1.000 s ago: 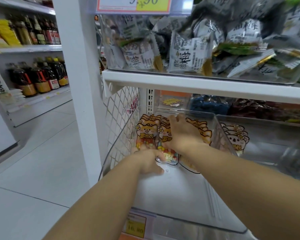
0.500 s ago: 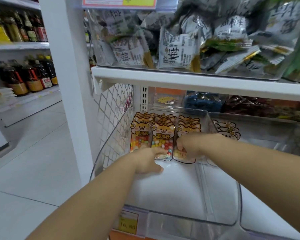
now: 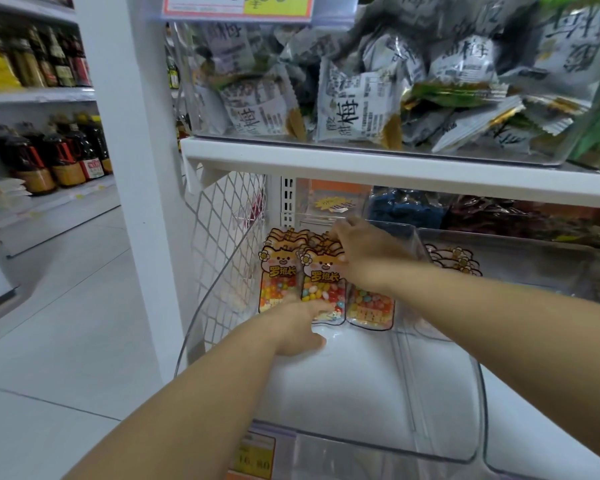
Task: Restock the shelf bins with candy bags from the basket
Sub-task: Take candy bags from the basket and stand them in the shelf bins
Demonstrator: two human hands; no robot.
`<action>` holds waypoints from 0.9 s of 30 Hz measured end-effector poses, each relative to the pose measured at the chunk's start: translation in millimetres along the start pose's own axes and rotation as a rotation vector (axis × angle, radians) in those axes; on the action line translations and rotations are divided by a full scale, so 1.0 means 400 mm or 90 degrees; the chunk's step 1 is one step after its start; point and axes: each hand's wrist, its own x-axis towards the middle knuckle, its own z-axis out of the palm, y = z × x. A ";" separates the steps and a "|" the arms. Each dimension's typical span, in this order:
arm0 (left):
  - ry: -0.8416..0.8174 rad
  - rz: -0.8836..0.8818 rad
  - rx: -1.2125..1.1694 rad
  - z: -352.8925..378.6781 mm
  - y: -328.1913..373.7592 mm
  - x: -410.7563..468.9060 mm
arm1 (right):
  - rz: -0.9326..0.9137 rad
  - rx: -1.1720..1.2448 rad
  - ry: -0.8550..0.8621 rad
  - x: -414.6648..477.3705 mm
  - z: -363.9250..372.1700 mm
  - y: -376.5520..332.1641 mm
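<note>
candy bags (image 3: 323, 277) say 罗班长 in yellow, the grey packets (image 3: 355, 109) up top show a big 梅, and the price tag (image 3: 255, 460) down front reads 16.80

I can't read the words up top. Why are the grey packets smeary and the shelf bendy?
Head view: the grey packets blur toward the top right corner, probably lens edge or motion; the white shelf slants from wide-angle distortion; the clear bin shows soft glare on its floor; the candy bags in the middle look sharp.
</note>
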 end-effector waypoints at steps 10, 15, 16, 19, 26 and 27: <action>-0.006 0.032 -0.003 0.007 -0.013 0.013 | 0.057 0.178 0.044 0.098 0.058 0.020; 0.003 0.044 -0.002 0.011 -0.013 0.013 | 0.097 0.083 0.141 0.091 0.070 0.026; 0.004 0.046 -0.003 0.011 -0.013 0.013 | 0.097 0.070 0.162 0.086 0.066 0.029; 0.001 0.046 0.010 0.012 -0.010 0.015 | 0.093 0.084 0.153 0.088 0.058 0.040; 0.013 0.049 0.016 0.020 -0.019 0.023 | 0.109 0.143 0.059 0.077 0.046 0.026; 0.014 0.048 0.018 0.021 -0.021 0.025 | 0.091 0.109 0.070 0.073 0.049 0.032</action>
